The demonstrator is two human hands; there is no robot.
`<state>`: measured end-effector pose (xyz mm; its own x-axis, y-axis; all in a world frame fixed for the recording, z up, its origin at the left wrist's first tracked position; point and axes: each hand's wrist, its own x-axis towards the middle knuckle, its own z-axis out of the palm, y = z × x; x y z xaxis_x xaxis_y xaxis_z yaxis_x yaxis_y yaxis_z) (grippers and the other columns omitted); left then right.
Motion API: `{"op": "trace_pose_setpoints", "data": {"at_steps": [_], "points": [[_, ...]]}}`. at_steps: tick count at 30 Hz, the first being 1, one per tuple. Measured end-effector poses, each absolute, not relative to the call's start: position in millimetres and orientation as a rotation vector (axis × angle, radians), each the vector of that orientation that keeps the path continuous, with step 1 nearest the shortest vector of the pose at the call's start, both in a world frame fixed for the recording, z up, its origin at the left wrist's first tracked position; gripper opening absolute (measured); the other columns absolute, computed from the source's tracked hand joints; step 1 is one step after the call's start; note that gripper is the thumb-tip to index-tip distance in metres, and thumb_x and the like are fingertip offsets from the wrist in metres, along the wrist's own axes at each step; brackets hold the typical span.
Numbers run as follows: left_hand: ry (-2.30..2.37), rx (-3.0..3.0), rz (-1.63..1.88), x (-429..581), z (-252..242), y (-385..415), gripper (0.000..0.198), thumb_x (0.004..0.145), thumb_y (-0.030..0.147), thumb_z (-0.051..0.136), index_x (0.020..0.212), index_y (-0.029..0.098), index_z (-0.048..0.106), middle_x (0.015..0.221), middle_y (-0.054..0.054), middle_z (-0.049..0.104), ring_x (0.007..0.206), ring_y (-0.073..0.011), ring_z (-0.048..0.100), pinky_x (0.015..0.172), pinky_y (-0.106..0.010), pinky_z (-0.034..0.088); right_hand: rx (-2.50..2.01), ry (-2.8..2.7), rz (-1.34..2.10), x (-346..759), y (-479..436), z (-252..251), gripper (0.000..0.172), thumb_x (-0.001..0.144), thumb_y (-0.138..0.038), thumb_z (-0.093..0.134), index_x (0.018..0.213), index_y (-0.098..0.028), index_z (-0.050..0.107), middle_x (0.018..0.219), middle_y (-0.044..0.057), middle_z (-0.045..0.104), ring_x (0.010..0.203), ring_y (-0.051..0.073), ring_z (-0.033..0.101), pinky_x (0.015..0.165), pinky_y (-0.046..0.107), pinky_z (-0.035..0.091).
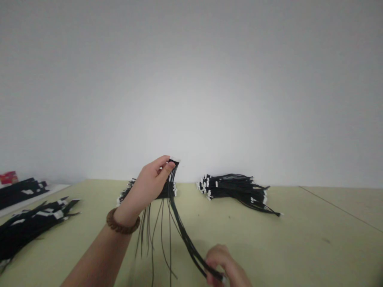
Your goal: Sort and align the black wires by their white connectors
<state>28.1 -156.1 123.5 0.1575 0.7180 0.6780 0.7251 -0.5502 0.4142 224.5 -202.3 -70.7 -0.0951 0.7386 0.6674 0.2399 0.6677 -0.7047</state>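
Note:
A black wire harness [186, 236] stretches between my two hands above the table. My left hand [155, 178] is raised, thumb and fingers pinched on its upper end just below a white connector [175, 159]. Several loose thin black wires hang down from there. Lower right, my right hand [226, 265] is closed round the other end of the harness, where a small white tip shows; this hand is somewhat blurred. Behind my left wrist, a bundle of black wires with white connectors [163, 193] lies partly hidden.
Another bundle of black wire harnesses [233, 187] lies on the pale yellow-green table [299, 239], near the wall. At the left are more black wire bundles [32, 221], a further stack [22, 191] on a white sheet, and a red object [8, 177]. A seam crosses the table at right.

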Motion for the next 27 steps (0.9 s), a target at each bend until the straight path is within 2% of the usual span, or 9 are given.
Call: {"op": "trace_pose_setpoints", "data": {"at_steps": [3, 5, 8, 11, 13, 16, 21, 24, 27], "points": [[-1.515, -2.413, -1.441, 22.6, 127.8, -157.7, 0.025, 0.09, 0.039, 0.038, 0.075, 0.021, 0.048, 0.055, 0.007, 0.034, 0.047, -0.012, 0.034, 0.045, -0.023, 0.026, -0.914, -1.621, 0.369, 229.3, -194.5, -65.2, 0.022, 0.082, -0.011, 0.039, 0.099, -0.018, 0.051, 0.067, 0.001, 0.062, 0.063, 0.016, 0.062, 0.058, 0.025, 0.048], [-1.527, -2.458, -1.412, 17.4, 129.9, -156.3, 0.022, 0.086, 0.038, 0.046, 0.073, 0.02, 0.05, 0.056, 0.007, 0.037, 0.049, -0.0122, 0.037, 0.047, -0.023, 0.027, -0.946, -1.636, 0.246, 236.9, -188.6, -58.5, 0.025, 0.084, -0.007, 0.038, 0.105, -0.017, 0.048, 0.07, 0.001, 0.064, 0.065, 0.016, 0.065, 0.061, 0.025, 0.049], [-1.551, -2.502, -1.29, 8.8, 131.5, -153.6, 0.019, 0.075, 0.037, 0.062, 0.075, 0.019, 0.056, 0.06, 0.006, 0.046, 0.057, -0.0141, 0.043, 0.051, -0.024, 0.031, -0.867, -1.745, -0.025, 252.1, -182.5, -44.0, 0.028, 0.084, -0.007, 0.043, 0.107, -0.02, 0.052, 0.086, 0.004, 0.069, 0.08, 0.018, 0.067, 0.074, 0.031, 0.046], [-1.61, -2.423, -1.26, -1.7, 135.0, -157.8, 0.033, 0.07, 0.039, 0.068, 0.095, 0.018, 0.061, 0.067, 0.004, 0.053, 0.057, -0.0146, 0.044, 0.052, -0.025, 0.033, -0.68, -1.87, -0.37, 270.2, -179.1, -19.1, 0.034, 0.084, -0.005, 0.045, 0.103, -0.029, 0.06, 0.095, -0.002, 0.07, 0.096, 0.016, 0.063, 0.093, 0.034, 0.031], [-1.604, -2.456, -1.36, -9.9, 139.2, -166.2, 0.04, 0.073, 0.039, 0.066, 0.106, 0.019, 0.059, 0.074, 0.001, 0.057, 0.057, -0.0139, 0.046, 0.052, -0.025, 0.035, -0.609, -1.885, -0.576, 283.0, -178.8, 5.5, 0.038, 0.085, -0.003, 0.045, 0.103, -0.032, 0.062, 0.09, -0.007, 0.071, 0.092, 0.013, 0.064, 0.093, 0.03, 0.026], [-1.51, -2.61, -1.585, -19.9, 145.8, -182.2, 0.04, 0.075, 0.033, 0.064, 0.112, 0.02, 0.056, 0.092, -0.003, 0.06, 0.071, -0.0155, 0.055, 0.06, -0.025, 0.043, -0.706, -1.756, -0.779, 300.9, -183.4, 48.8, 0.025, 0.085, -0.005, 0.052, 0.1, -0.023, 0.062, 0.093, 0.004, 0.069, 0.09, 0.02, 0.062, 0.092, 0.039, 0.025], [-1.406, -2.475, -1.709, -14.4, 148.9, -195.1, 0.025, 0.079, 0.027, 0.056, 0.103, 0.02, 0.059, 0.091, -0.003, 0.06, 0.08, -0.0183, 0.056, 0.07, -0.029, 0.045, -0.742, -1.633, -1.008, 314.8, -199.9, 104.3, 0.011, 0.087, -0.012, 0.053, 0.091, -0.021, 0.058, 0.085, 0.008, 0.064, 0.079, 0.024, 0.059, 0.085, 0.047, 0.03], [-1.413, -2.534, -1.837, -0.5, 148.4, -195.8, 0.015, 0.079, 0.028, 0.054, 0.09, 0.018, 0.059, 0.082, -0.003, 0.062, 0.077, -0.0193, 0.058, 0.067, -0.03, 0.047, -0.844, -1.664, -1.15, 304.7, -209.4, 118.9, 0.017, 0.086, -0.011, 0.049, 0.097, -0.02, 0.057, 0.075, 0.006, 0.063, 0.082, 0.027, 0.058, 0.086, 0.05, 0.031], [-1.448, -2.569, -2.028, 13.1, 147.2, -198.8, 0.012, 0.079, 0.029, 0.053, 0.083, 0.018, 0.056, 0.074, -0.001, 0.062, 0.068, -0.0177, 0.058, 0.059, -0.028, 0.048, -1.087, -1.825, -1.061, 278.4, -215.6, 113.7, 0.033, 0.077, -0.003, 0.045, 0.105, -0.014, 0.058, 0.068, 0.007, 0.062, 0.086, 0.03, 0.057, 0.091, 0.057, 0.025]]}}
